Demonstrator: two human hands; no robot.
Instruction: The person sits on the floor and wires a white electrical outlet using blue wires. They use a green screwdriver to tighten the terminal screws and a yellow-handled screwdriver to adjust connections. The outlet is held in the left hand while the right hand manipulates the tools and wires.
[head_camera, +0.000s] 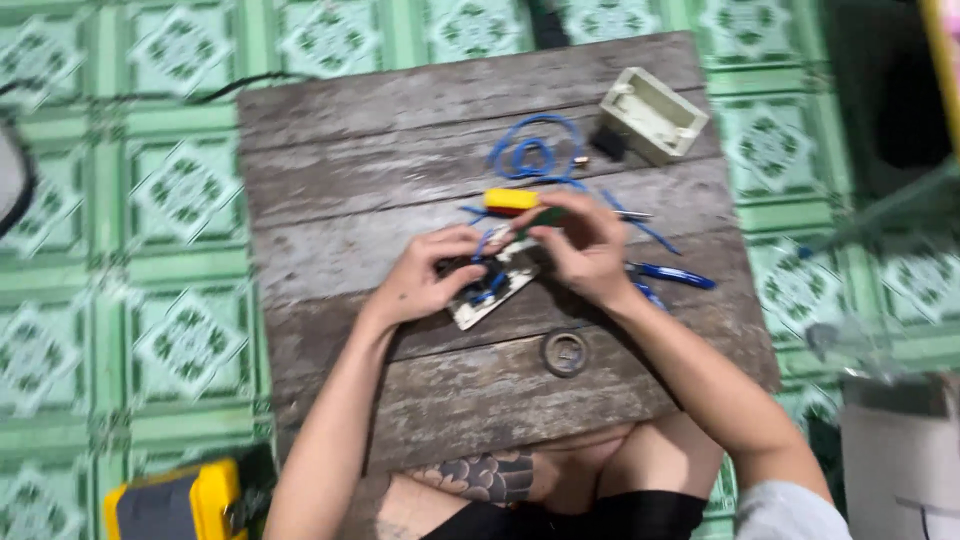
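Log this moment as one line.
left hand: on switch plate | right hand: holding green tool | blue wire on board

Weathered grey wooden board table (400, 150), planks running crosswise, set on a green patterned tile floor (170, 200); on it: cream plastic wall box (655, 112) at the far right corner; coiled blue wire (530, 152) just beside the box; yellow-handled screwdriver (512, 199) near the middle; white switch plate (497, 288) with blue wires; blue-handled pliers (672, 274) at the right; dark round ring (565, 352) toward the near edge.
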